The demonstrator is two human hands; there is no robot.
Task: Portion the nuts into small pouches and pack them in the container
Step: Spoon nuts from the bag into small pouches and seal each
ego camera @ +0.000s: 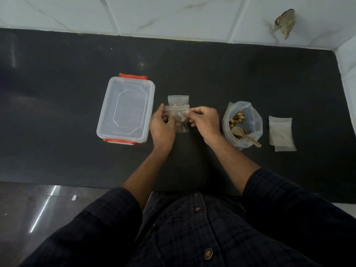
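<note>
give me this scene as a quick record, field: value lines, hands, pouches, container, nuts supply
left hand: left hand holds the left side of the held pouch
right hand: right hand pinches the pouch's top right corner
held pouch: clear, nuts inside, between both hands
second pouch: filled pouch lying on the counter just behind the held one
container: clear box with orange clips, left of the hands, no pouches seen inside
nuts supply: open plastic bag right of the hands, wooden spoon resting in it
spare pouches: empty pouches at far right

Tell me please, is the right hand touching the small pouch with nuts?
Touching. The head view shows the right hand pinching the top corner of the pouch between thumb and finger, while the left hand holds its other side.
</note>
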